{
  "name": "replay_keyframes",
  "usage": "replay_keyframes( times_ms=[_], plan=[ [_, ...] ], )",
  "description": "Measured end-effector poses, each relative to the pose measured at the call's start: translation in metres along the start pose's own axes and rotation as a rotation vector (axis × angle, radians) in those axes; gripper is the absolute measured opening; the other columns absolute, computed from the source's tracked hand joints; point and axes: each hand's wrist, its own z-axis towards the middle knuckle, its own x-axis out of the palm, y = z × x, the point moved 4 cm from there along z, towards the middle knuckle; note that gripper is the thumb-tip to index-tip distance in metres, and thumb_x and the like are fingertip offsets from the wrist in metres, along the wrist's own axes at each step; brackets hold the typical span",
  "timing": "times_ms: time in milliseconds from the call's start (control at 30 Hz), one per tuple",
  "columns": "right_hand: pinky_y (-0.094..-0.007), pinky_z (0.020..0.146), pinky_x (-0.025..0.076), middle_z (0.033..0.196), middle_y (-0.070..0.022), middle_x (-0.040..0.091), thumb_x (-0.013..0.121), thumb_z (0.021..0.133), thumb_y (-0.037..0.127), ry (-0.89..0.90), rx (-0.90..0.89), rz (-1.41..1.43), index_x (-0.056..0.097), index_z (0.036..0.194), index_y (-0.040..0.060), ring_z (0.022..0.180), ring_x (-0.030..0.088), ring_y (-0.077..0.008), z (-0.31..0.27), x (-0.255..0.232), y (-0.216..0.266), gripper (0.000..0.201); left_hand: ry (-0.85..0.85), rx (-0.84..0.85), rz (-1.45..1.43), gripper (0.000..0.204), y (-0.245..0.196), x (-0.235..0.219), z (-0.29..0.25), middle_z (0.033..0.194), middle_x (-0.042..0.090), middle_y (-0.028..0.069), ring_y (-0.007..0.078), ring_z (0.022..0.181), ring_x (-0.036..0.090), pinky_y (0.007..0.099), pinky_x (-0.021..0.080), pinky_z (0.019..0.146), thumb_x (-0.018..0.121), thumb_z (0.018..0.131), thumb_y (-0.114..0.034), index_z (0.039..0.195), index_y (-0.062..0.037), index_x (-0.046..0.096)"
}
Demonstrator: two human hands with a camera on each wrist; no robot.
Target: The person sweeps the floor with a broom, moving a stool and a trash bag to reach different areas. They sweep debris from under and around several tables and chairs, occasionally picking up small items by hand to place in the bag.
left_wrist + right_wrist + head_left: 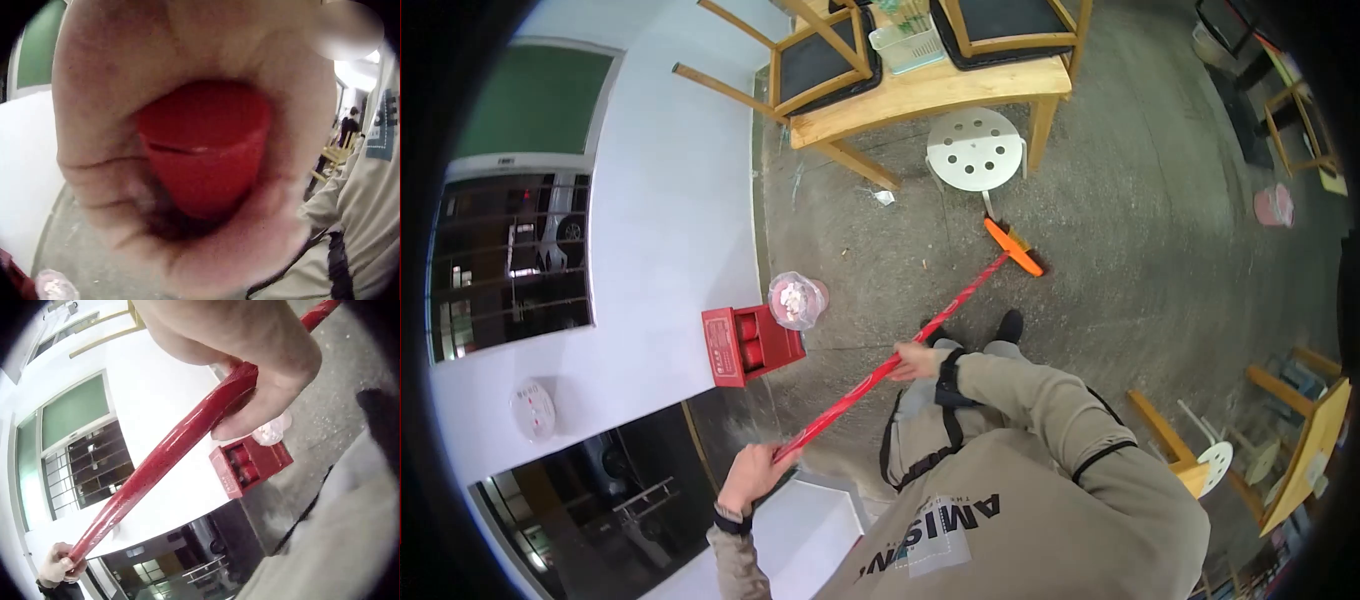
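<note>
A broom with a red handle (847, 398) and an orange head (1013, 247) slants across the head view, its bristles on the concrete floor near a white stool. My left hand (750, 477) grips the handle's upper end; the red end cap (203, 150) fills the ring of curled fingers in the left wrist view. Farther down the handle, my right hand (914, 362) holds it with the fingers wrapped round, as the right wrist view (250, 369) also shows. A few small scraps lie on the floor left of the broom head.
A white round stool (974, 150) stands before a wooden table (930, 100) bearing upturned chairs. By the wall sit a red fire-extinguisher box (725, 345) and a lined bin (820, 298). White paper (884, 198) lies on the floor. A pink bucket (1274, 205) is far right.
</note>
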Motion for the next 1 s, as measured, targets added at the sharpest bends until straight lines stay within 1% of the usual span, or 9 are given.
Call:
replay_keyframes(
  times_ms=[67,200,367,467,533,600,767,933,1000],
  plan=[
    [-0.0404,0.078,0.051,0.101,-0.0217,0.058,0.036,0.089,0.031,-0.081,-0.033,-0.036,0.047,0.103,-0.0022,0.091,0.06,-0.0296,-0.029,-0.031,0.012,0.038,0.166,0.057,-0.069,0.04,-0.02,-0.001,0.025,0.062,0.056,0.0213,0.0386,0.062,0.057,0.0418,0.044,0.054,0.054,0.085,-0.038,0.082,0.0008,0.062],
    [-0.0403,0.08,0.051,0.099,-0.0181,0.058,0.042,0.087,0.027,-0.237,-0.146,0.07,0.046,0.097,0.0016,0.089,0.06,-0.0276,-0.072,-0.078,0.026,0.028,0.156,0.209,0.025,0.043,-0.051,-0.006,0.063,0.061,0.056,0.0224,0.039,0.061,0.057,0.0449,0.044,0.054,0.051,0.086,-0.04,0.073,-0.0001,0.062],
    [-0.039,0.082,0.05,0.099,-0.0155,0.059,0.043,0.083,0.023,-0.181,-0.127,0.234,0.048,0.095,0.0025,0.091,0.059,-0.0259,-0.096,-0.111,0.055,0.024,-0.041,0.464,0.231,0.044,-0.078,-0.039,0.115,0.054,0.055,0.0197,0.0362,0.055,0.058,0.0434,0.045,0.05,0.051,0.086,-0.04,0.07,0.0004,0.057],
    [-0.0353,0.083,0.05,0.092,-0.0134,0.061,0.043,0.085,0.023,-0.302,-0.187,0.365,0.052,0.087,0.0036,0.087,0.06,-0.0245,-0.09,-0.124,0.059,0.021,-0.088,0.589,0.283,0.044,-0.083,-0.036,0.15,0.056,0.054,0.0201,0.036,0.054,0.058,0.0419,0.045,0.047,0.051,0.086,-0.04,0.075,0.0026,0.056],
    [-0.034,0.078,0.052,0.09,-0.0135,0.061,0.042,0.087,0.024,-0.565,-0.324,0.309,0.051,0.087,0.0024,0.081,0.062,-0.0241,-0.064,-0.144,0.059,0.024,-0.097,0.64,0.275,0.043,-0.079,-0.026,0.172,0.056,0.055,0.0203,0.0363,0.055,0.058,0.0421,0.045,0.048,0.052,0.086,-0.039,0.074,0.0022,0.055],
    [-0.0336,0.076,0.054,0.09,-0.0135,0.061,0.041,0.088,0.025,-0.604,-0.307,0.326,0.05,0.088,0.0021,0.079,0.063,-0.0237,-0.044,-0.141,0.06,0.024,-0.123,0.724,0.274,0.042,-0.073,-0.023,0.187,0.056,0.055,0.02,0.0367,0.055,0.058,0.0427,0.045,0.048,0.052,0.085,-0.038,0.075,0.0019,0.055],
    [-0.0337,0.073,0.055,0.093,-0.0137,0.059,0.041,0.089,0.022,-0.577,-0.375,0.363,0.046,0.095,0.0023,0.075,0.063,-0.0233,0.033,-0.089,0.079,0.022,0.001,0.765,0.336,0.041,0.013,-0.045,0.232,0.056,0.055,0.0189,0.0372,0.056,0.057,0.0439,0.045,0.049,0.053,0.085,-0.039,0.079,0.0015,0.054],
    [-0.0339,0.064,0.055,0.091,-0.0142,0.06,0.036,0.09,0.028,-0.603,-0.405,0.393,0.049,0.099,0.0021,0.075,0.062,-0.0232,0.171,-0.01,0.127,0.03,-0.169,0.865,0.508,0.038,0.138,-0.1,0.287,0.061,0.059,0.0157,0.0335,0.058,0.06,0.0433,0.046,0.053,0.054,0.083,-0.037,0.08,0.0003,0.056],
    [-0.0355,0.068,0.054,0.092,-0.015,0.06,0.037,0.09,0.027,-0.42,-0.445,0.478,0.05,0.097,0.0015,0.078,0.062,-0.0247,0.215,0.042,0.149,0.03,-0.081,0.679,0.573,0.035,0.191,-0.131,0.301,0.062,0.059,0.014,0.0322,0.059,0.06,0.0413,0.046,0.053,0.055,0.082,-0.039,0.08,-0.0044,0.058]
  ],
)
